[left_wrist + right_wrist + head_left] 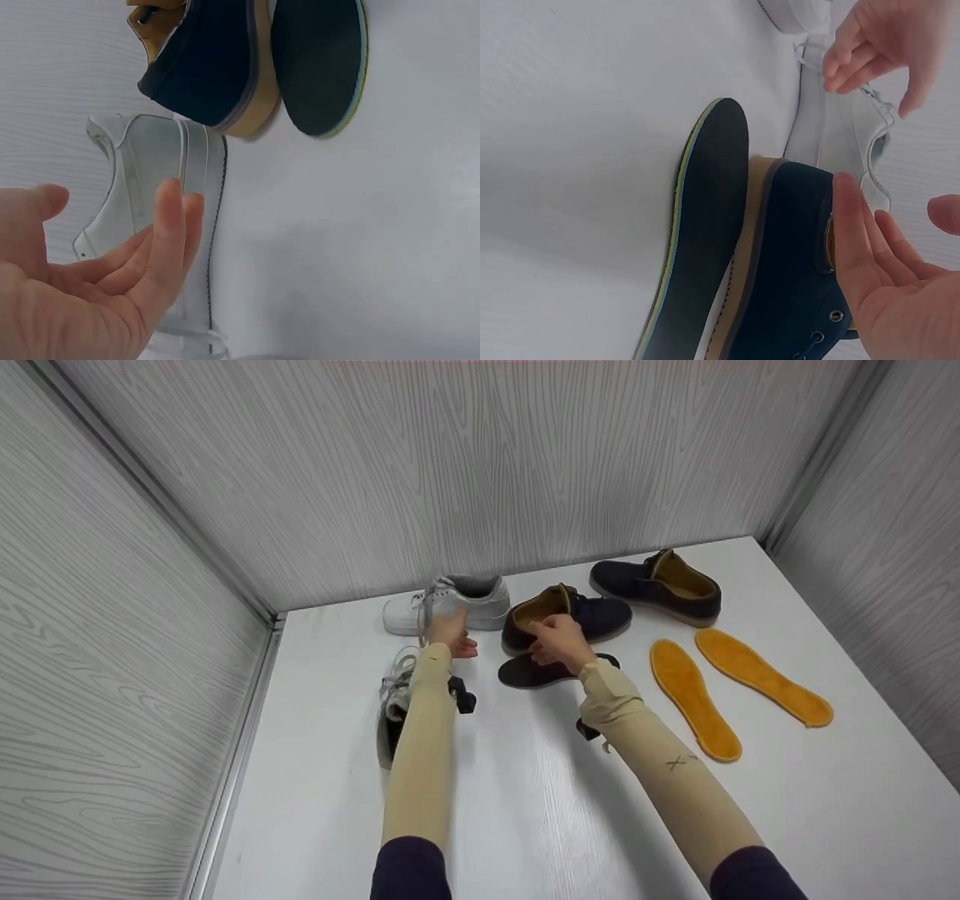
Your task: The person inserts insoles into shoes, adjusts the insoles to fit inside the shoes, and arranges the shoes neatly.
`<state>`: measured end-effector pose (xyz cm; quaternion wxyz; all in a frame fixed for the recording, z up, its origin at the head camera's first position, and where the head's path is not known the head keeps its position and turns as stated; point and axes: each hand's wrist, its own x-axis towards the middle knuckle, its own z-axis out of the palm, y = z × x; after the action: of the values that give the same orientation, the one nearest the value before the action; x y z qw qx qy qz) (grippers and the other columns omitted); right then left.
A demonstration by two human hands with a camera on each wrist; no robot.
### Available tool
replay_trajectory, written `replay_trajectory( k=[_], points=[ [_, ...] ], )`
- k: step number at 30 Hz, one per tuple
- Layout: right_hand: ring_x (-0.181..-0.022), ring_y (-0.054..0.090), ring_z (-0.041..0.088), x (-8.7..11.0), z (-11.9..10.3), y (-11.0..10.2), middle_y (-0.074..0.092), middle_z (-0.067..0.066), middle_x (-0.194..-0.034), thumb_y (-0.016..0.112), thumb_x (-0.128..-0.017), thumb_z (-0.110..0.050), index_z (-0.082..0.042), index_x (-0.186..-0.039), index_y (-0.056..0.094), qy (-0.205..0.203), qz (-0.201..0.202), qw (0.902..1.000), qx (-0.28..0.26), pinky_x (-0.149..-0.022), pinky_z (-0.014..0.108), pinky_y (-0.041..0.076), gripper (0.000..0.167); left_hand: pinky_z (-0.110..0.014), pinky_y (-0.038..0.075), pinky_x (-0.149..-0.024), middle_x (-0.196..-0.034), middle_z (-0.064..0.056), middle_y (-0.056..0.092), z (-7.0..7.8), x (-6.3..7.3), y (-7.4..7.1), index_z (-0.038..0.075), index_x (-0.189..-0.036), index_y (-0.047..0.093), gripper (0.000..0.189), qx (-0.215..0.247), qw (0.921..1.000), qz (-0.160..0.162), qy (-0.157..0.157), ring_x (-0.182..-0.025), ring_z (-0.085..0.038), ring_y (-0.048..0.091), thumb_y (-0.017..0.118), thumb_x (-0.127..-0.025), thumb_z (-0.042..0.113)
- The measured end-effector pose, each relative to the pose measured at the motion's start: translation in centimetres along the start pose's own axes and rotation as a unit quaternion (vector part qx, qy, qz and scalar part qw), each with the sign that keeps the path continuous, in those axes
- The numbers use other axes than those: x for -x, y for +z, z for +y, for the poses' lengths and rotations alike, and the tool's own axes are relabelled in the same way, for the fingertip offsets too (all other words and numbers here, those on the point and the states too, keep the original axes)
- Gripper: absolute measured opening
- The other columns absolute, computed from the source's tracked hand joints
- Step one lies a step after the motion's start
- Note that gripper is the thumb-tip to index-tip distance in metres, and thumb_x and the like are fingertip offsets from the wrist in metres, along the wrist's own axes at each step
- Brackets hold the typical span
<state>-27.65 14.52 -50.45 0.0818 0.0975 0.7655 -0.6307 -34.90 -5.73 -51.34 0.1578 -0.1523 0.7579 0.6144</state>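
Note:
My left hand (452,635) is held in front of a white lace-up sneaker (405,616), its fingers loosely bent around nothing. In the left wrist view its thumb stands apart from the fingers (171,225), which overlap the sneaker's side. My right hand (561,641) hovers at a navy lace-up shoe (606,616) with a tan lining, thumb and fingers apart in the right wrist view and holding nothing. Just below that hand lies a dark insole (525,673) with a green-yellow edge, alongside the navy shoe (787,255).
A second navy shoe (630,579) stands at the back right. Two orange-yellow insoles (694,697) lie to the right of my right hand. Another light lace-up shoe (387,731) is partly hidden by my left forearm. Grey wood-grain panels (487,472) enclose the white table (315,750) behind and at both sides.

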Motion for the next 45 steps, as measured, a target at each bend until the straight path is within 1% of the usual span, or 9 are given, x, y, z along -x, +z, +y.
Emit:
replay_trajectory(
  k=[6, 16, 21, 25, 28, 33, 35, 40, 45],
  points=[
    [-0.067, 0.067, 0.023, -0.1, 0.5, 0.0, 0.066, 0.033, -0.103, 0.052, -0.1, -0.021, 0.004, -0.108, 0.055, 0.007, 0.0, 1.0, 0.001, -0.065, 0.036, 0.058, 0.027, -0.049, 0.054, -0.083, -0.114, -0.038, 0.058, 0.4, -0.7, 1.3, -0.021, -0.132, 0.044, 0.08, 0.09, 0.9948, -0.03, -0.035, -0.067, -0.031, 0.063, 0.052, -0.097, 0.051],
    [-0.066, 0.069, 0.025, 0.6, 1.4, 1.0, 0.07, 0.028, -0.091, 0.053, -0.098, -0.019, 0.001, -0.093, 0.061, 0.002, -0.006, 0.9999, 0.012, -0.061, 0.036, 0.058, 0.022, -0.046, 0.057, -0.074, -0.106, -0.032, 0.06, 0.0, -3.0, 2.7, -0.016, -0.127, 0.048, 0.079, 0.069, 0.9941, -0.014, -0.082, -0.096, -0.041, 0.067, 0.05, -0.096, 0.056],
    [-0.065, 0.068, 0.023, 0.7, 2.1, 1.2, 0.071, 0.024, -0.087, 0.054, -0.098, -0.019, 0.0, -0.092, 0.062, 0.006, -0.01, 0.9999, 0.009, -0.061, 0.036, 0.058, 0.022, -0.048, 0.057, -0.075, -0.108, -0.033, 0.058, -1.2, -5.6, 4.0, -0.012, -0.133, 0.044, 0.073, 0.044, 0.9952, -0.001, -0.088, -0.094, -0.043, 0.067, 0.043, -0.1, 0.053],
    [-0.065, 0.068, 0.024, 0.7, 2.2, 1.1, 0.071, 0.025, -0.087, 0.054, -0.098, -0.018, 0.002, -0.094, 0.064, 0.004, -0.005, 0.9999, 0.008, -0.062, 0.036, 0.057, 0.022, -0.049, 0.057, -0.068, -0.101, -0.038, 0.059, -2.5, -8.4, 4.5, -0.006, -0.143, 0.036, 0.078, 0.059, 0.995, -0.023, -0.076, -0.083, -0.046, 0.067, 0.042, -0.099, 0.058],
    [-0.066, 0.068, 0.025, 0.7, 2.2, 1.0, 0.071, 0.024, -0.087, 0.054, -0.098, -0.018, 0.002, -0.096, 0.064, 0.005, -0.005, 1.0, 0.007, -0.061, 0.036, 0.057, 0.023, -0.051, 0.057, -0.073, -0.105, -0.038, 0.06, -2.3, -8.2, 4.7, 0.0, -0.147, 0.035, 0.076, 0.076, 0.9934, -0.023, -0.083, -0.089, -0.046, 0.067, 0.04, -0.099, 0.058],
    [-0.068, 0.069, 0.027, 0.3, 1.9, 0.8, 0.071, 0.024, -0.087, 0.055, -0.098, -0.018, 0.002, -0.096, 0.064, 0.005, -0.004, 1.0, 0.001, -0.061, 0.035, 0.057, 0.022, -0.053, 0.048, -0.093, -0.125, -0.039, 0.055, 0.5, -4.0, 4.3, -0.002, -0.151, 0.03, 0.071, 0.094, 0.9914, -0.033, -0.085, -0.112, -0.049, 0.06, 0.033, -0.104, 0.051],
    [-0.068, 0.069, 0.028, 0.1, 1.8, 0.7, 0.071, 0.024, -0.086, 0.055, -0.097, -0.018, 0.002, -0.095, 0.064, 0.004, -0.002, 1.0, 0.0, -0.06, 0.034, 0.057, 0.022, -0.051, 0.05, -0.091, -0.129, -0.039, 0.053, 0.9, -3.7, 4.1, -0.005, -0.15, 0.03, 0.069, 0.103, 0.9905, -0.047, -0.078, -0.113, -0.048, 0.06, 0.033, -0.105, 0.048],
    [-0.065, 0.068, 0.026, -0.2, 1.8, 0.8, 0.071, 0.022, -0.084, 0.054, -0.098, -0.017, 0.001, -0.094, 0.064, -0.001, -0.002, 1.0, -0.006, -0.058, 0.033, 0.056, 0.021, -0.043, 0.058, -0.07, -0.112, -0.032, 0.062, -0.3, -6.5, 4.4, -0.011, -0.137, 0.043, 0.066, 0.107, 0.9923, -0.031, -0.053, -0.085, -0.039, 0.07, 0.036, -0.104, 0.046],
    [-0.065, 0.068, 0.026, -0.3, 1.9, 0.9, 0.071, 0.022, -0.082, 0.053, -0.098, -0.017, 0.0, -0.092, 0.063, -0.005, -0.001, 1.0, -0.005, -0.057, 0.033, 0.056, 0.02, -0.043, 0.058, -0.073, -0.117, -0.029, 0.061, 0.0, -6.2, 4.9, -0.01, -0.133, 0.047, 0.063, 0.12, 0.9912, -0.016, -0.055, -0.078, -0.035, 0.069, 0.036, -0.105, 0.045]
  ],
)
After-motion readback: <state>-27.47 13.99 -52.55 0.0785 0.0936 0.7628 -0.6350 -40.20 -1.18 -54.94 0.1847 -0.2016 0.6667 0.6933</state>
